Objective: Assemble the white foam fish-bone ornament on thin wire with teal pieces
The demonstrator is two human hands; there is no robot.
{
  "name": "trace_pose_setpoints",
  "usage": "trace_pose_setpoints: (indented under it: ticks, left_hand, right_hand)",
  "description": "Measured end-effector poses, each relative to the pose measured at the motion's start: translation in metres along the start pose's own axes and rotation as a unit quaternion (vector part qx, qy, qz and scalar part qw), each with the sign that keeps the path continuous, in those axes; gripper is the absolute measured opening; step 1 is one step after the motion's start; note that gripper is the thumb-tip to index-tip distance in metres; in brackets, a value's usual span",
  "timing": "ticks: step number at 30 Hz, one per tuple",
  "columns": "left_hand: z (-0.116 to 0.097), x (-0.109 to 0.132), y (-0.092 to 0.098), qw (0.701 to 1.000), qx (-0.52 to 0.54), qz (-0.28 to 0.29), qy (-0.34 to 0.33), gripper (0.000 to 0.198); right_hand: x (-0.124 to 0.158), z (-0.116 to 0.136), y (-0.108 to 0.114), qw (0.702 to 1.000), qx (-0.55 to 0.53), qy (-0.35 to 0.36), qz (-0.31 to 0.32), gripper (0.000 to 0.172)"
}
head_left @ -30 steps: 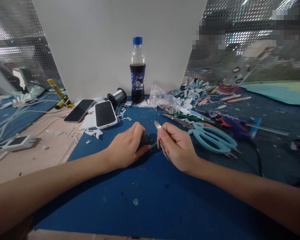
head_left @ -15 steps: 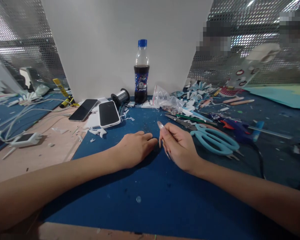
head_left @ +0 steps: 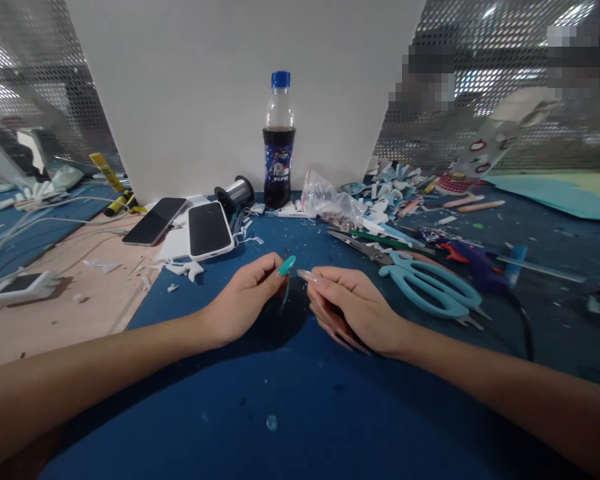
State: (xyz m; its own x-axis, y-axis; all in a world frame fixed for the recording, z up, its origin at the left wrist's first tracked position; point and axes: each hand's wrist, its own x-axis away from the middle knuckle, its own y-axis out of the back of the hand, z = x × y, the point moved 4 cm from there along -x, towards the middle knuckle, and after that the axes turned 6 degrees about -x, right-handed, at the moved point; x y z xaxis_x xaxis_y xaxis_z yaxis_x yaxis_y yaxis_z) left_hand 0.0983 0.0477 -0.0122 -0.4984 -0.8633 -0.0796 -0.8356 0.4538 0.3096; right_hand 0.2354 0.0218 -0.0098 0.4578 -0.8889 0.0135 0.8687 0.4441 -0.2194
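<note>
My left hand (head_left: 246,293) is closed in a pinch over the blue mat (head_left: 280,447), thumb uppermost. A long teal nail shows on its thumb, and another teal edge hangs just below. Facing it, a small gap away, my right hand (head_left: 357,307) has its thumb pressed against the curled forefinger. Its nails are long and pale pink, nearly see-through. Whatever lies between the fingertips of either hand is too small to make out. Right of my right hand lie scissors with light blue handles (head_left: 433,283), blades pointing to the back left.
At the back stands a cola bottle (head_left: 279,160) against a white board (head_left: 240,60). Two phones, one dark (head_left: 155,221) and one white-edged (head_left: 210,230), lie left beside a wire spool (head_left: 235,193). A glue gun (head_left: 480,263), plastic bag (head_left: 325,197) and paper scraps (head_left: 395,180) crowd the right.
My left hand has turned from palm down to thumb up, bringing its teal nail into view. My right hand has tilted, its thumb now pointing left toward the left fingertips. The view has shifted slightly.
</note>
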Motion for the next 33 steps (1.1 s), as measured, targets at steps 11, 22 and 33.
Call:
trace_pose_setpoints:
  ticks: [11, 22, 33]
  left_hand:
    - [0.000, -0.004, 0.002, 0.999, 0.038, 0.014, 0.020, 0.028]
    - [0.000, -0.005, 0.003, 1.000, 0.017, 0.012, 0.009, 0.030]
    - [0.002, -0.004, 0.003, 1.000, 0.007, 0.017, 0.009, 0.030]
  right_hand:
    - [-0.011, -0.001, 0.003, 0.982, -0.155, -0.072, 0.077, 0.041]
    - [-0.011, -0.002, 0.001, 0.966, -0.220, -0.079, 0.114, 0.042]
    - [-0.011, -0.004, 0.002, 0.968, -0.204, -0.082, 0.118, 0.043]
